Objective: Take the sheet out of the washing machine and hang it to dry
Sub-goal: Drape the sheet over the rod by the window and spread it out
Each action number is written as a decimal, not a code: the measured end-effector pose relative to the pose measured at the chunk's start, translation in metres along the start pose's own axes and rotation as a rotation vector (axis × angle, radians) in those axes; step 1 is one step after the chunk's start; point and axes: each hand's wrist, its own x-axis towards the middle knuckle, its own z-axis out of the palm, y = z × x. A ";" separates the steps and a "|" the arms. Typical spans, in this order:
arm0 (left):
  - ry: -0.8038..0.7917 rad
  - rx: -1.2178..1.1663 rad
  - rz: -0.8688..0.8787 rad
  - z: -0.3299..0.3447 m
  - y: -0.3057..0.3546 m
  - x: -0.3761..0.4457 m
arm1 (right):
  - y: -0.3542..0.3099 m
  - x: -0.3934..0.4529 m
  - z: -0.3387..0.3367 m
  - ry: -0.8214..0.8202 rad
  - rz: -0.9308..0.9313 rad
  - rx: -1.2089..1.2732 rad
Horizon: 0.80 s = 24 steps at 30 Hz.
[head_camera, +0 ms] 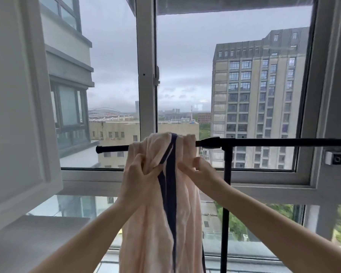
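A pale pink sheet (pixel 150 223) with a dark navy stripe hangs bunched over the black horizontal rail (pixel 264 142) of a drying rack, close to the rail's left end. My left hand (pixel 138 180) grips a fold of the sheet just below the rail, left of the stripe. Right of the stripe, my right hand (pixel 201 170) pinches the sheet's edge at about the same height. The sheet falls in folds past the bottom of the view. The washing machine is out of sight.
The rack's black upright post (pixel 225 203) stands just right of the sheet. Behind it is a large window with a white frame (pixel 147 75). A white cabinet door (pixel 14 107) stands open at the left. A grey ledge (pixel 37 239) lies below it.
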 end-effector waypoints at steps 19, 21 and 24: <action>0.227 0.382 0.372 0.018 0.051 -0.009 | 0.008 0.012 -0.005 0.170 -0.172 0.161; 0.161 0.446 0.287 0.032 0.063 -0.003 | 0.008 0.014 -0.006 0.138 -0.170 0.190; 0.170 0.500 0.183 0.043 0.065 0.011 | 0.011 0.016 -0.006 0.051 -0.203 0.121</action>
